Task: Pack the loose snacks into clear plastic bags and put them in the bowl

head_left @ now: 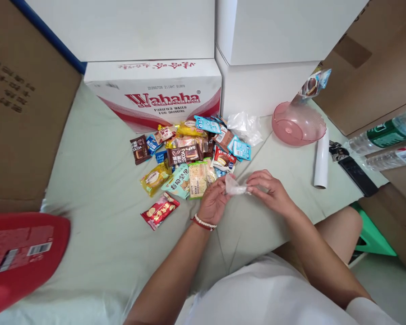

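Wrapped snacks (pixel 184 154) lie heaped just beyond your left hand (pixel 214 200), within easy reach. Nearly closed, it pinches one end of the clear plastic (pixel 236 187); your right hand (pixel 271 192), fingers curled, pinches the other, probably steadying the limp film between them.

"What sort of place was shown?"

"A corner of a home or a storeroom was suggested; which of the two could not be told."

"By what was it suggested?"

"Snack packets (pixel 184 155) were heaped on a pale cloth (pixel 98 180), edged by a Wahaha carton (pixel 162 97) and a brown box (pixel 23 108); a green plastic stool (pixel 375 232) was placed nearby."
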`<state>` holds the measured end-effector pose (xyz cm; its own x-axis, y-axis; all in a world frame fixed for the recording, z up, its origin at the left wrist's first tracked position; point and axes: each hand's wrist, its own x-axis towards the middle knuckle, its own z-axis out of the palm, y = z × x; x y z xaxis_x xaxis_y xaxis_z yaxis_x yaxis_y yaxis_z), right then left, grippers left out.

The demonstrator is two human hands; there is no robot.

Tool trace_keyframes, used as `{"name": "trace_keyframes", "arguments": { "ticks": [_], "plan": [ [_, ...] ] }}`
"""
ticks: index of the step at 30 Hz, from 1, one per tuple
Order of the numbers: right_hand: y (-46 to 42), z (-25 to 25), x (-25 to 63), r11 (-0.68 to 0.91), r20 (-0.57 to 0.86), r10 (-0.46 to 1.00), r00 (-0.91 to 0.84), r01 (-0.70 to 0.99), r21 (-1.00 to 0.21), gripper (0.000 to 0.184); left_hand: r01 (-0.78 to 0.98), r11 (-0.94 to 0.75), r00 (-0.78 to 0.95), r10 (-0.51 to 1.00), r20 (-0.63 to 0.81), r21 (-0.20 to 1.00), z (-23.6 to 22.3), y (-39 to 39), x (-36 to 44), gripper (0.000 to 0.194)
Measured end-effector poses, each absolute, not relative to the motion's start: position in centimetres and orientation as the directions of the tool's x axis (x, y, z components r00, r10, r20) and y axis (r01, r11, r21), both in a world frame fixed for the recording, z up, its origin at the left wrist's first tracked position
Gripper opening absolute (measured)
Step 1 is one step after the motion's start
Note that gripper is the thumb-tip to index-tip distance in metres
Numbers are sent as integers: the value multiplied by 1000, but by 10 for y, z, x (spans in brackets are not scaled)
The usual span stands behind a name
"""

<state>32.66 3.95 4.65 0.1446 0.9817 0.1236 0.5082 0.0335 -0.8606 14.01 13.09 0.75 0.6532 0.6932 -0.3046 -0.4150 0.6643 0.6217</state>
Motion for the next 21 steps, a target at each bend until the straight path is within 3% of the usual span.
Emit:
{"name": "trace_keyframes", "arguments": {
  "ticks": [4,10,15,21],
  "plan": [
    [29,48,335,-114,-53,971,233,256,-960,30,-407,636,616,721,-316,656,6,130,141,35],
    [26,38,322,-172,30,851,524,332,-927,24,-261,521,595,750,-290,813,1,114,145,49],
    [30,35,289,-146,118,867,483,474,-869,19,-280,469,552,793,-260,838,0,104,148,61],
    [25,35,276,-191,-13,918,396,414,-890,20,-325,386,442,869,-223,863,-12,106,149,63]
  ]
}}
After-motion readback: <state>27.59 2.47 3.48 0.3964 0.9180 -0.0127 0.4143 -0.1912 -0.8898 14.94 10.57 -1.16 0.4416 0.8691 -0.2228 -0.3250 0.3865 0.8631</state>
